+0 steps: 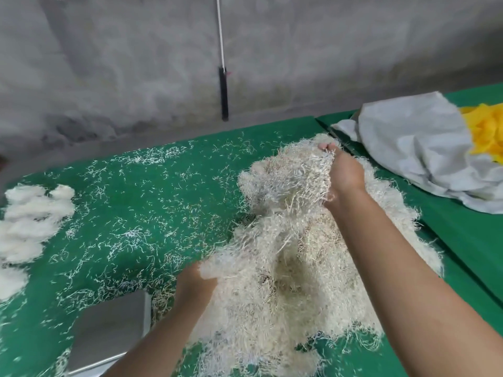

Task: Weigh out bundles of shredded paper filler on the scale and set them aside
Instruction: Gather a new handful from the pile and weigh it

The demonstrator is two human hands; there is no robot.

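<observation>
At the far left, several finished bundles [30, 221] of pale shredded paper lie side by side on the green table cover [130, 202], near its left edge. Loose shreds [141, 235] are scattered over the cover between these bundles and the main heap. Low in the view, just left of centre, the steel platform of the scale [109, 330] rests on the cover with nothing on its pan. The left hand [194, 285] sits just beside the scale, its fingers buried in the lower left flank of the heap and curled round a tuft of filler. The large heap of shredded paper filler [294, 268] fills the centre and right of the table. The right hand [344, 175] is raised over the heap's far side, fingers closed on a lifted hank of strands. Farther right, a crumpled grey sheet [416, 156] lies on a neighbouring green surface, with yellow material [487, 131] against it.
</observation>
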